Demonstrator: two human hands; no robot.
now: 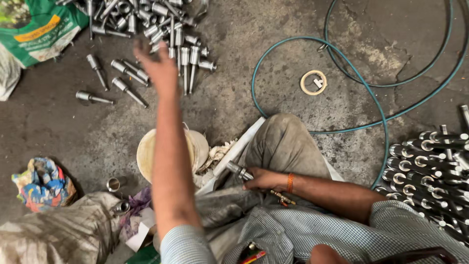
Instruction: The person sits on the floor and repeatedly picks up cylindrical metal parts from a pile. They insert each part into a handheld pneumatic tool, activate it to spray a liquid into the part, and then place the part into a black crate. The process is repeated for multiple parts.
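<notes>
My left hand [156,66] is stretched far out over the floor, fingers apart and blurred, just beside a heap of shiny stepped metal pins [151,24]. It holds nothing that I can see. Loose pins [128,90] lie on the concrete just left of it. My right hand [264,180] rests on my lap against my knee, closed around one metal pin [239,171] whose thick end points up and left. An orange band sits on that wrist.
A stack of finished pins [430,171] lies at the right. A teal hose [351,78] loops over the floor around a tape ring [313,82]. A cream bucket [146,156], colourful rag [43,183], green sack [36,27] and small metal cup [113,184] surround me.
</notes>
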